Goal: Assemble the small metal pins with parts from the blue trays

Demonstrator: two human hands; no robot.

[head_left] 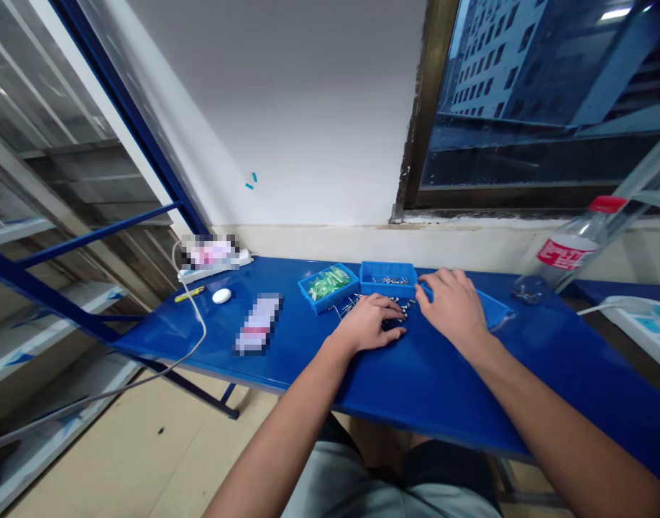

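Observation:
My left hand (pixel 372 322) rests palm down over a loose pile of screws (pixel 345 308) on the blue table, its fingers stretched out and the thumb apart. My right hand (pixel 453 308) is bent over a blue tray (pixel 493 311), fingers curled; most fingertips are hidden, so anything they hold cannot be made out. Beyond my hands stands a blue bin (pixel 389 289) with some screws inside. Left of it, another blue bin (pixel 335 297) holds small green plastic packets (pixel 328 282).
A clear bottle with a red cap (pixel 561 252) stands at the right near a white power strip (pixel 645 331). Leftward on the table (pixel 416 388) lie a blurred-out flat object (pixel 258 324), a white round object (pixel 221 296), a yellow cutter (pixel 190 293) and a cable (pixel 200 327).

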